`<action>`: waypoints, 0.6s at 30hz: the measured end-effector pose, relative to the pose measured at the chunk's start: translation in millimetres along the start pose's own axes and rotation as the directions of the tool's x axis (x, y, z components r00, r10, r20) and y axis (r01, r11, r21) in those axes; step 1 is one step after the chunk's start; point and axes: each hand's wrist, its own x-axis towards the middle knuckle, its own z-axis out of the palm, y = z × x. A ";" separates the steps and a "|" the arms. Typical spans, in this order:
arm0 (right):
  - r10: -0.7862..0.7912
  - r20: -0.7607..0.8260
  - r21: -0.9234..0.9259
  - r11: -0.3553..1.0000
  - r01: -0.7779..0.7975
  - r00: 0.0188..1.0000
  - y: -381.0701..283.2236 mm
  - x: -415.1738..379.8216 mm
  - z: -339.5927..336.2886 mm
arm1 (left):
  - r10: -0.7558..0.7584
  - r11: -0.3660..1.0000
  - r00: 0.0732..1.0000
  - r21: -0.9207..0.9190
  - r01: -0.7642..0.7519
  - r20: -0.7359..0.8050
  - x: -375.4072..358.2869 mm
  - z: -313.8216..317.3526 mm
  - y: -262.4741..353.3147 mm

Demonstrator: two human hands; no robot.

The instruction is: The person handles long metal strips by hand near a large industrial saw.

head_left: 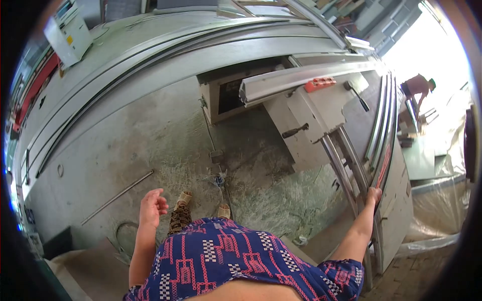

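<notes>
My left hand [153, 207] hangs in the air over the floor, its fingers loosely curled and apart, with nothing in it. At the right, my right hand [374, 194] is closed at the lower end of a long thin strip with red markings [384, 165]. My fingers hide the exact grip. Beside that hand run long metal rails [346, 163] and several parallel metal profiles [382, 115]. Ahead stands a machine table [321, 118] with a black-handled lever [295, 131], a second lever [357, 95] and a red block [320, 84]. A thick metal profile [301, 80] lies across it.
A metal rod [118, 197] lies on the stained floor [150, 130] to the left. A cable [208, 125] trails from the machine base to near my feet. Long profiles [125, 60] sweep across the back. Another person [417, 88] bends over at the far right.
</notes>
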 end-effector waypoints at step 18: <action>-0.776 0.621 0.554 0.334 -0.762 0.112 -131.7 -339.8 -140.8 | -0.368 0.799 0.334 0.479 -0.364 0.868 -31.4 294.7 41.1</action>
